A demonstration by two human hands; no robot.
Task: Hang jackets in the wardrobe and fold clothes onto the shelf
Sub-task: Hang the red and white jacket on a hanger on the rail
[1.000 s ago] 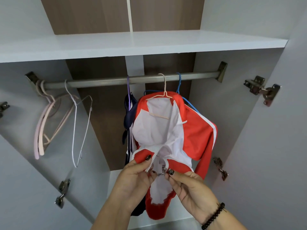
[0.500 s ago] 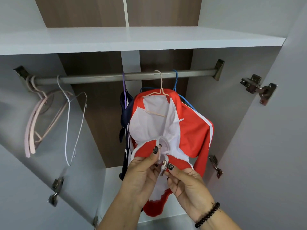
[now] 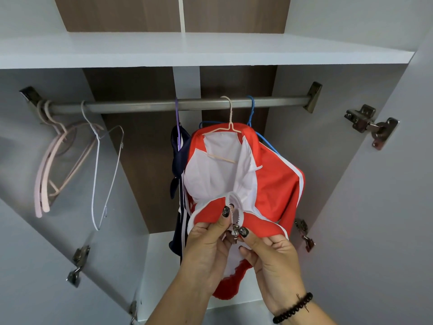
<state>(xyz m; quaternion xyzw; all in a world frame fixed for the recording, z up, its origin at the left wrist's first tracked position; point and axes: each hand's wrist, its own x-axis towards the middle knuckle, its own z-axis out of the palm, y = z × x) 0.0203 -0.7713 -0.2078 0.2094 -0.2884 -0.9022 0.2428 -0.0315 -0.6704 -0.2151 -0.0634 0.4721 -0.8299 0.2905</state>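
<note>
A home bedroom wardrobe — a metal hanging rail (image 3: 150, 107) under a white shelf (image 3: 210, 52), spare hangers (image 3: 77, 158), door hinges (image 3: 371, 125) — with a red jacket (image 3: 269, 181) hung inside.

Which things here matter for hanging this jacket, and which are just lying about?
In play: red jacket, its zipper, left hand, right hand, pale hanger, rail.
Idle: pink hangers, white wire hanger, navy garment, blue hanger.

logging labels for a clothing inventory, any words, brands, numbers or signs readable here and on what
None: no text can be read anywhere in this view.
The red jacket and its white lining show no label or print.
The zipper pull, pinched by the right hand, is too small to show any marking.
</note>
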